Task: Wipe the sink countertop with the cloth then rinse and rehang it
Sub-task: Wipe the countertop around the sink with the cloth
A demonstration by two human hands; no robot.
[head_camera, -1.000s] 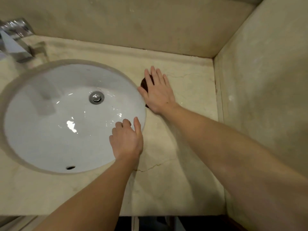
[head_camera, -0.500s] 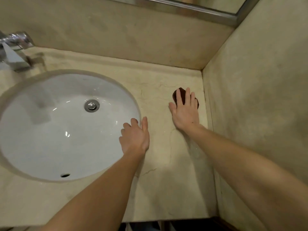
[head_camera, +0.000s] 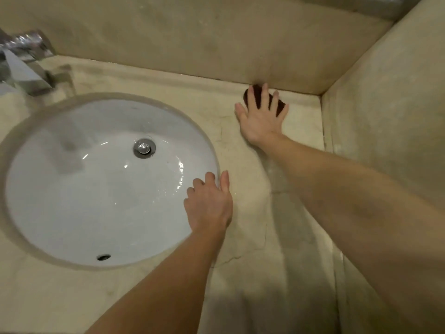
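I was in the wiping step. My right hand (head_camera: pixel 261 119) lay flat with its fingers spread, pressing the dark cloth (head_camera: pixel 257 97) onto the worktop (head_camera: pixel 277 273) at the far right, tight against the foot of the back wall (head_camera: pixel 216 44) and near the corner with the side wall (head_camera: pixel 385 116). Nothing was gripped; the cloth sat mostly under my fingers, showing only between them and past their tips. My left hand (head_camera: pixel 209 203) held nothing either — it rested relaxed on the right rim of the white sink (head_camera: pixel 72 189), thumb on the stone and fingers bent loosely at the edge, as a brace by my reckoning.

I judged the job far from finished: rinsing and rehanging had not been done, and the tap (head_camera: pixel 21 66) stood well apart at the far left. The next move, as I saw it, called for steady downward pressure while dragging the cloth along the seam or back toward the near edge — flat palm, no bunching, so the cloth would not slip out from under my fingers against the wall.
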